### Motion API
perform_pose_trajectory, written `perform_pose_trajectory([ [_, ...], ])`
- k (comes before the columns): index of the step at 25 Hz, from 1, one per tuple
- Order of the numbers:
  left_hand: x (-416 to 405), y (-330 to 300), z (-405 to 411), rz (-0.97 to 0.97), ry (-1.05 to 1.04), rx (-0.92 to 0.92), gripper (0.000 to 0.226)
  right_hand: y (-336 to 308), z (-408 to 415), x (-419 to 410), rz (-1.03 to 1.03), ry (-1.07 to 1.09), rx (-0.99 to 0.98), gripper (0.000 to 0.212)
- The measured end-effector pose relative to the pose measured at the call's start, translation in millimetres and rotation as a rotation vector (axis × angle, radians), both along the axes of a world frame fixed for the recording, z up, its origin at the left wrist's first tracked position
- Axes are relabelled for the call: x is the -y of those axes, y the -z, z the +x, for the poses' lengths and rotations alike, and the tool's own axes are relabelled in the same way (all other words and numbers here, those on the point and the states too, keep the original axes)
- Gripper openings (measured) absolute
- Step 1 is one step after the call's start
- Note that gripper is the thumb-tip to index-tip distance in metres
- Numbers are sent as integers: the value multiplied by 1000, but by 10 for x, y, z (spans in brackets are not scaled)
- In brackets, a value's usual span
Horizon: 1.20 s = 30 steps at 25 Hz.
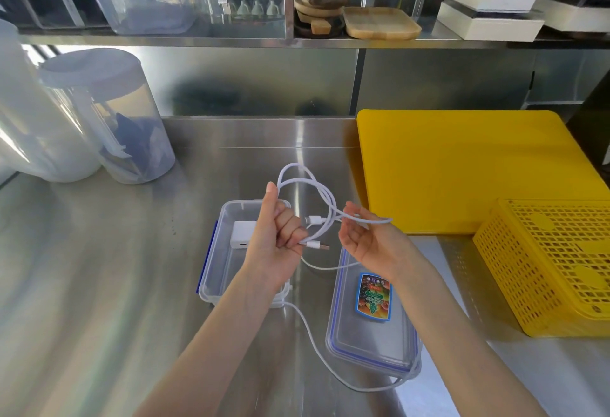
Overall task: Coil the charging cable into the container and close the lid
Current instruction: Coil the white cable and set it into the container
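Observation:
My left hand (279,232) grips loops of the white charging cable (321,195) above the clear container (211,271), fingers curled, with a USB plug (318,246) sticking out to the right. My right hand (366,238) is palm up with relaxed fingers; a strand of the cable lies across its fingertips. The rest of the cable trails down over the counter and curves round the front of the lid (373,340). The lid lies to the right of the container, with a coloured sticker on it. A white charger block (243,233) sits inside the container.
A yellow cutting board (462,169) and a yellow perforated basket (554,268) lie on the right of the steel counter. Clear tall jars (109,116) stand at the back left. A shelf above holds boxes and wooden trays.

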<state>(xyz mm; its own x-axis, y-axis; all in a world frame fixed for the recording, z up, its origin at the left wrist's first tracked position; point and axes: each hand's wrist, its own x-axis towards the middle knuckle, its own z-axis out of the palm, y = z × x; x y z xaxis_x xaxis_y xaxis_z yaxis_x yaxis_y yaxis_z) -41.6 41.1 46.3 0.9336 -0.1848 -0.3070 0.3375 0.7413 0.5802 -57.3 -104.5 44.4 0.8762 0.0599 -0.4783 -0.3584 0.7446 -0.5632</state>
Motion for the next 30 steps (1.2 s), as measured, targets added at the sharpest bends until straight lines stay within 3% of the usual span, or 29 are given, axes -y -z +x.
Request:
perform_pose_trajectory([
  [3, 86, 17, -11, 83, -10, 15, 58, -16, -50, -162, -166, -245, 59, 16],
  [8, 65, 33, 20, 73, -82, -19, 54, -46, -117, -313, -70, -314, 194, 30],
  [11, 76, 24, 8, 92, -72, -17, 53, -12, -150, -354, -418, -355, 272, 19],
  [17, 38, 3, 11, 162, -59, 34, 52, 41, -151, -375, -760, -237, 284, 28],
  [20, 13, -7, 33, 178, -49, 43, 52, 58, -104, -345, -829, -251, 313, 24],
  [24, -122, -37, 99, 283, -53, 71, 46, -9, -133, -138, -1078, -333, 326, 28],
  [27, -236, -63, 140, 382, -26, 92, 37, -56, -172, 130, -1077, -167, 334, 32],
  [30, -200, -90, 155, 328, 23, 64, 34, -25, -168, 175, -932, 17, 353, 36],
])
